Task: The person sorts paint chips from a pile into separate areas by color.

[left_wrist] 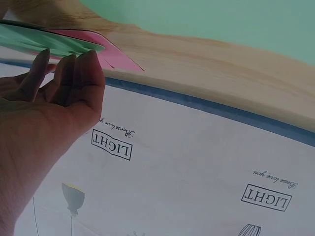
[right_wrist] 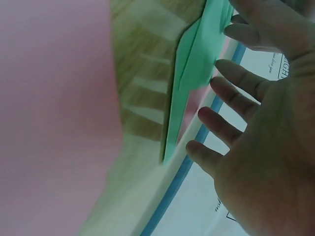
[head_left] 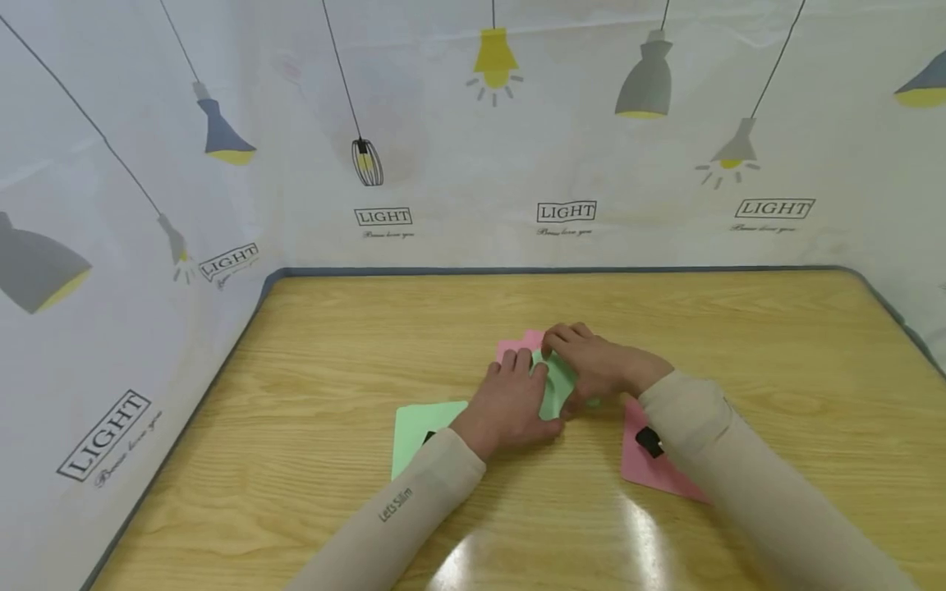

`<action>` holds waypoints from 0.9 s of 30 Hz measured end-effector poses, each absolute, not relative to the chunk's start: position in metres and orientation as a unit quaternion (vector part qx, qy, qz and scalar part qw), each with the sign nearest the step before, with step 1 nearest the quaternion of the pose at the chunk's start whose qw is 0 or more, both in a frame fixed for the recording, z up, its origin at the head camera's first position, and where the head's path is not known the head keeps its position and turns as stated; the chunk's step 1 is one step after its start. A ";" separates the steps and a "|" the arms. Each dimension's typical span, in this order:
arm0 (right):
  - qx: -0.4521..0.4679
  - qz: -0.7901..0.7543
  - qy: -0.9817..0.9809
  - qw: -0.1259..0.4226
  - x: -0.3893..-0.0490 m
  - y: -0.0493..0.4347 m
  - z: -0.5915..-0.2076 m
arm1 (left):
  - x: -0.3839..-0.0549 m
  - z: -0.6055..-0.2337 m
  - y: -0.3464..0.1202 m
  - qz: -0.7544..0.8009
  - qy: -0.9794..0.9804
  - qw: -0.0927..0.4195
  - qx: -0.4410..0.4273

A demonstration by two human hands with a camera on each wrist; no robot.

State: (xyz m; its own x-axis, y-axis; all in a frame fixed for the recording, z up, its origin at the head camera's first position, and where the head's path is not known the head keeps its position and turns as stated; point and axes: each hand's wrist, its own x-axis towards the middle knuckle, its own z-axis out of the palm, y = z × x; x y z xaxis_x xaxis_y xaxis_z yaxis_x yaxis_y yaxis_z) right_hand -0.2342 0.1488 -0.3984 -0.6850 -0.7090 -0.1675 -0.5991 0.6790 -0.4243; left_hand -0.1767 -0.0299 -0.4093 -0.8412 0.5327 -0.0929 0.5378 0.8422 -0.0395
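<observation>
Light green paper pieces (head_left: 556, 384) lie in a loose pile in the middle of the table, over pink paper pieces (head_left: 510, 348). On the pile's left side rests my left hand (head_left: 508, 404), its fingers bent and its thumb stretched towards the right hand. In the left wrist view those fingertips (left_wrist: 89, 58) touch the green paper. My right hand (head_left: 602, 361) spans the pile from the right, fingers at its far edge and thumb near its front. The right wrist view shows these fingers spread, tips against or close to the green paper (right_wrist: 202, 59). The hands partly hide the pile.
A green sheet (head_left: 408, 427) lies at the left, partly under the left forearm, with a black piece (head_left: 429, 437) on it. At the right, a pink sheet (head_left: 650, 471) bears a black piece (head_left: 649, 442). A printed curtain (head_left: 458, 238) borders the wooden table (head_left: 332, 328).
</observation>
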 end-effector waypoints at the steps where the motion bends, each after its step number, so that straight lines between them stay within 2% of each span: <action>1: -0.360 -0.169 0.903 0.160 -0.234 0.148 -0.399 | -0.176 -0.410 -0.030 -0.032 0.959 0.036 0.280; 14: -0.346 -0.204 0.906 0.133 -0.222 0.148 -0.396 | -0.179 -0.413 -0.032 -0.014 0.956 0.028 0.293; 27: -0.348 -0.181 0.908 0.146 -0.207 0.158 -0.393 | -0.178 -0.413 -0.032 -0.006 0.955 0.042 0.294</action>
State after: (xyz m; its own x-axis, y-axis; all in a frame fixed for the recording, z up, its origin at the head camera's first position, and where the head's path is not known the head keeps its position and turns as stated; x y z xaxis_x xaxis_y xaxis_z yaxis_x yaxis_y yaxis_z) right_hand -0.2070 0.1582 -0.3929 -0.7150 -0.6851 -0.1392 -0.5795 0.6922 -0.4303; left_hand -0.1781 -0.0321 -0.4128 -0.8242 0.5601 -0.0833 0.5611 0.8276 0.0133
